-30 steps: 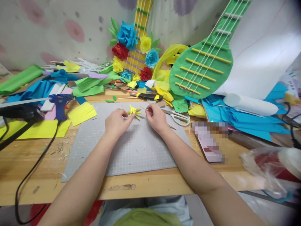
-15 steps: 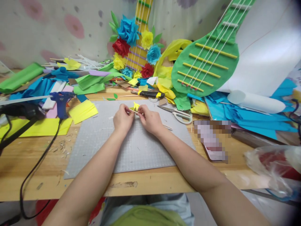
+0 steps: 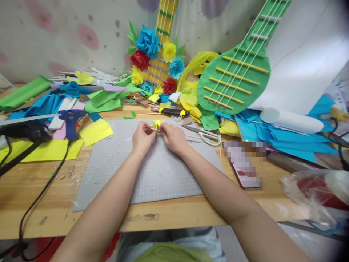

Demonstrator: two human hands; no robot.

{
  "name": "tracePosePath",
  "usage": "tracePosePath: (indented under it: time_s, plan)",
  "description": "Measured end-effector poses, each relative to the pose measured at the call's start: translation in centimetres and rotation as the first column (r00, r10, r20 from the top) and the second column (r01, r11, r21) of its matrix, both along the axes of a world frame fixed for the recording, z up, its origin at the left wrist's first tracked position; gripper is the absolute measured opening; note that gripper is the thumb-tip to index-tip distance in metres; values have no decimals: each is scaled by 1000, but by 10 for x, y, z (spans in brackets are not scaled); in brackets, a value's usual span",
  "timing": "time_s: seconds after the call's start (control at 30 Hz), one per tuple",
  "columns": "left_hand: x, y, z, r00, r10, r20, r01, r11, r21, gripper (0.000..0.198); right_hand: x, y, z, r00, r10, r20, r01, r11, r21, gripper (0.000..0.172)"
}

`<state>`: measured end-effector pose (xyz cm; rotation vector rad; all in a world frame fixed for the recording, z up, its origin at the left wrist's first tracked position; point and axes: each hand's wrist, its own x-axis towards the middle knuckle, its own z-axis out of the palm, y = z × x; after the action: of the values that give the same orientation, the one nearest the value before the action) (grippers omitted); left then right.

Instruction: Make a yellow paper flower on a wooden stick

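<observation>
Above the cutting mat [image 3: 169, 174], my left hand [image 3: 143, 137] and my right hand [image 3: 175, 137] face each other, fingers closed in a pinch. Between the fingertips runs a thin wooden stick [image 3: 155, 129], gripped from both sides; its pale length emerges past my right hand. A small piece of folded yellow paper [image 3: 158, 123] shows just behind the fingertips, at the stick. My fingers hide its lower part. Scissors [image 3: 203, 134] with white handles lie to the right of my right hand, and a black-and-yellow utility knife [image 3: 174, 111] lies beyond both hands.
A blue glue gun [image 3: 71, 123] and yellow paper sheets [image 3: 96, 132] are at left. Behind stand a yellow paper-flowered instrument [image 3: 160, 62] and a green one [image 3: 234, 80]. A phone [image 3: 244, 167], blue paper [image 3: 286, 140] and a plastic bag [image 3: 313, 196] lie at right.
The view has shifted slightly. The yellow paper between my fingertips sits lower and looks wider, having turned a little. Both hands keep their pinch; more of the stick shows right of my right hand.
</observation>
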<state>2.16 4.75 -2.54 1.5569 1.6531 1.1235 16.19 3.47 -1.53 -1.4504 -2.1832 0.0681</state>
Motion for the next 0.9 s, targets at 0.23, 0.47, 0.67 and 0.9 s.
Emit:
tracePosePath:
  time_s: [0.23,0.47,0.67,0.9]
  plan:
    - [-3,3,-1,986,-153,-67,161,978,134,21,0,3,-2,999,16,31,-17,999,35,16]
    - [-4,4,-1,968,-212,-135,233,958,168,30,2,4,0,999,22,48,-24,999,36,11]
    - [-4,4,0,947,-240,-214,269,956,114,28,2,4,0,998,12,58,-14,999,47,9]
    - [-1,2,4,843,-231,-486,314,944,96,23,1,2,1,997,13,73,-15,999,34,8]
